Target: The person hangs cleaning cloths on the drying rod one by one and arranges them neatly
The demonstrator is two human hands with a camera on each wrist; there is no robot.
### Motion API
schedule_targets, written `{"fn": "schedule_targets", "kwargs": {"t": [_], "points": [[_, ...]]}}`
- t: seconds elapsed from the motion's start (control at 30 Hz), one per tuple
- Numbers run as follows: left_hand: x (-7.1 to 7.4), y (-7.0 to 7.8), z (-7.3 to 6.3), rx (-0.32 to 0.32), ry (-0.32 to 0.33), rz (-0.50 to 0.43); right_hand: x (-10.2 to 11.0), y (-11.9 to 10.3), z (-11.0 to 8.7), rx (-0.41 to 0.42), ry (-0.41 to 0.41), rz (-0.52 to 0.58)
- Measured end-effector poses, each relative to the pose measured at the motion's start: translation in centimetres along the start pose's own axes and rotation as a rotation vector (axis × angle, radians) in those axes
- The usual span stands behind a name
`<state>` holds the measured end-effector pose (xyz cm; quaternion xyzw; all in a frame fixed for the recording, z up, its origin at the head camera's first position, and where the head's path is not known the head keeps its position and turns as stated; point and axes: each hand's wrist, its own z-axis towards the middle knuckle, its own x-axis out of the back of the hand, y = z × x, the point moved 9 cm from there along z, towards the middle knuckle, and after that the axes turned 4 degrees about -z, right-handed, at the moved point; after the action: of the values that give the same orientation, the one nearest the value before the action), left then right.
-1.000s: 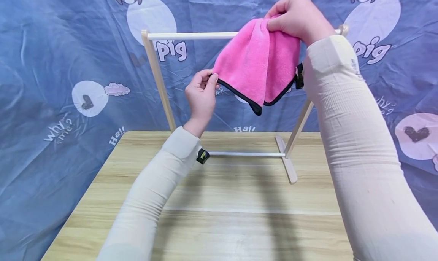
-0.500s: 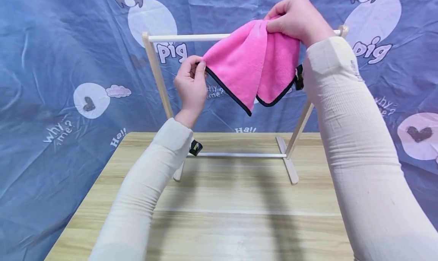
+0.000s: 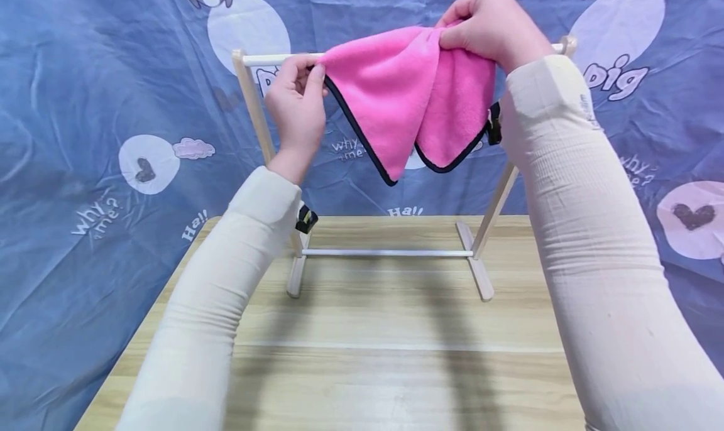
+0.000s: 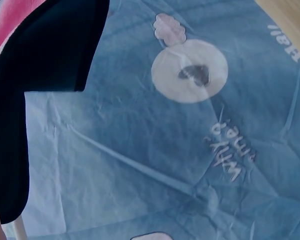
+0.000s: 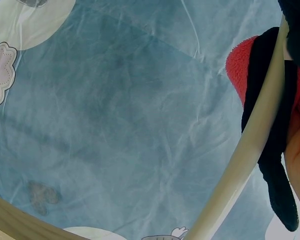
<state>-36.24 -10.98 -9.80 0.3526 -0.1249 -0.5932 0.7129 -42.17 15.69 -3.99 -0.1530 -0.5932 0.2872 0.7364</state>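
A pink plush towel (image 3: 384, 82) with black edging hangs spread between both hands at the top bar (image 3: 263, 60) of a wooden rack. My left hand (image 3: 296, 107) pinches its left corner, close against that bar. My right hand (image 3: 498, 32) pinches the gathered upper part of the towel above the bar. The middle part of the bar is hidden by the towel. In the left wrist view, the black edging (image 4: 55, 55) fills the left side. In the right wrist view, towel (image 5: 238, 62) shows on both sides of the bar (image 5: 240, 155).
The rack's right post (image 3: 494, 208) rises from a flat foot (image 3: 475, 261), and a lower bar (image 3: 384, 252) joins the two sides. It stands on a wood-grain table (image 3: 390, 381). Behind hangs a blue printed curtain (image 3: 68, 136).
My left hand has moved up and left with the towel's corner, reaching the height of the top bar and spreading the towel wider. My right hand has stayed nearly still.
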Motion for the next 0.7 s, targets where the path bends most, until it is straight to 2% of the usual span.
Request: {"fn": "schedule_targets", "kwargs": {"t": [0.13, 0.33, 0.7], "points": [[-0.1, 0.5, 1.1, 0.002, -0.014, -0.005, 0.0, -0.2, -0.1, 0.006, 0.0, -0.01], [-0.4, 0.5, 2.5, 0.043, -0.039, 0.003, 0.1, -0.1, -0.1, 0.002, -0.002, -0.018], [-0.7, 2.3, 3.8, 0.059, -0.057, 0.076, -0.4, -0.1, -0.3, 0.012, -0.005, -0.015]]}}
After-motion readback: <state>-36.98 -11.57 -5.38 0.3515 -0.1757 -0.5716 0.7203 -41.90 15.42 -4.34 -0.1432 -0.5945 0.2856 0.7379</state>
